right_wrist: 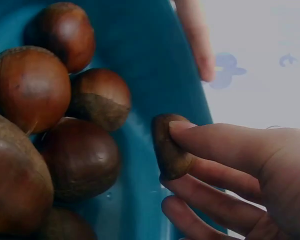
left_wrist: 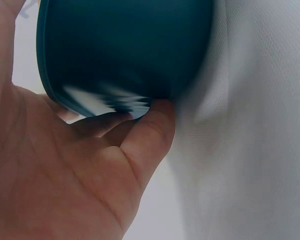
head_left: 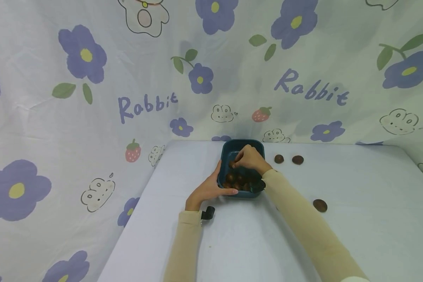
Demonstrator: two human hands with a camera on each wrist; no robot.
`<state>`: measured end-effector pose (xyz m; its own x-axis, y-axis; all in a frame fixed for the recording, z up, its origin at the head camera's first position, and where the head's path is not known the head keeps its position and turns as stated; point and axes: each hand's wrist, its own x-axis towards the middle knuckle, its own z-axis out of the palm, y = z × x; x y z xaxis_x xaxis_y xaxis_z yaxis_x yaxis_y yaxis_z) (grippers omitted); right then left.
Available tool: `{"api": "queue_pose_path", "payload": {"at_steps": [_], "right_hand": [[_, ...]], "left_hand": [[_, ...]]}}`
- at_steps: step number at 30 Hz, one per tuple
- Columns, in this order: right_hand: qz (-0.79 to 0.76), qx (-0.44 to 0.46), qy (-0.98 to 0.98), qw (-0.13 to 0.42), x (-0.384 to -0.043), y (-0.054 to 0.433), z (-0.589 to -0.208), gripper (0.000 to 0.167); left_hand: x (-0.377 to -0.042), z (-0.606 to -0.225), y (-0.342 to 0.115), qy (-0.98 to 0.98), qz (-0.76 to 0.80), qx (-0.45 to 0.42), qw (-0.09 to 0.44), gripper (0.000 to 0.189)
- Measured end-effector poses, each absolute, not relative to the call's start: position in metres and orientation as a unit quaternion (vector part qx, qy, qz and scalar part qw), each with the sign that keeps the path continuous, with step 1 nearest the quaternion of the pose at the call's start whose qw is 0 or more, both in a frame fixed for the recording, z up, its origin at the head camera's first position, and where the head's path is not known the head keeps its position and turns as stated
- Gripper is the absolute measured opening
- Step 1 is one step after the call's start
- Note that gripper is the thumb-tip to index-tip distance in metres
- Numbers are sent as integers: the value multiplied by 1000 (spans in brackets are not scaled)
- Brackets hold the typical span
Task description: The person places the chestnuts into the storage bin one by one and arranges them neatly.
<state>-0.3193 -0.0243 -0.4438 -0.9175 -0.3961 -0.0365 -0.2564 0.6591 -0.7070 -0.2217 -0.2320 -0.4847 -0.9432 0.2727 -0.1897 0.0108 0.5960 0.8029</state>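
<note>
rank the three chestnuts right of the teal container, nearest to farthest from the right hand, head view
1. Upper-left chestnut, just right of the container
2. Upper-right chestnut, right of the first
3. Lower-right chestnut, right of the right sleeve

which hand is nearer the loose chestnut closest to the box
Right. The right hand is over the box, just left of that chestnut; the left hand is farther left, gripping the box.
</note>
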Motion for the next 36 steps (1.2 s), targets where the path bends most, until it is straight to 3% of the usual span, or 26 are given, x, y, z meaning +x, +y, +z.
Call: {"api": "queue_pose_path", "payload": {"at_steps": [26,36], "right_hand": [[-314,-162,927,126,-317,-38,-444,19],[-374,-188,905,80,-315,-22,-428,25]], "left_hand": [[-223,-485,-231,883,439,87,141,139],[-223,-487,-232,881,442,79,150,136]]}}
